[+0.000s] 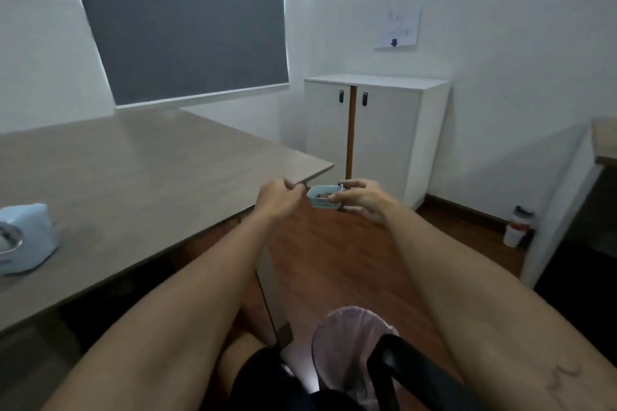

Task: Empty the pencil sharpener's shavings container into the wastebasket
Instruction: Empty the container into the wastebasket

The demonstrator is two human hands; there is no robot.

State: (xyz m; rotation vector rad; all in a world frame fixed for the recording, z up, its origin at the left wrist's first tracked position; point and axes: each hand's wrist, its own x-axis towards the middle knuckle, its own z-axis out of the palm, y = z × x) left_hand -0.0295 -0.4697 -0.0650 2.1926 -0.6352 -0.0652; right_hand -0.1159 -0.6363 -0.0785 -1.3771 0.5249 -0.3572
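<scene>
Pale blue plastic forms the small shavings container [324,197], which is held out in the air past the corner of the bench [133,177], above the wooden floor [334,260] and well clear of the sharpener. The right hand [362,198] pinches its near right wall, thumb on the near side and fingers curled behind, so that grip is clamped on the container and keeps it open side up, probably so the brownish shavings inside do not spill before it reaches the bin. The left hand [275,195] is just beside the container's left end with its fingers curled together; whether the fingertips touch the rim or hold anything cannot be told, as they are small and blurred here. The pencil sharpener [25,238], also pale blue with a metal part, sits far off at the left edge of the bench and is cut by the frame. Near the person's lap, low in the frame, is a round shape lined with pinkish plastic [350,344], which is likely the wastebasket; a black bar crosses it and the frame cuts off its lower part, so its depth and contents are hidden. Judging by this, the container sits well ahead of the bin and would need bringing back and tipping.
</scene>
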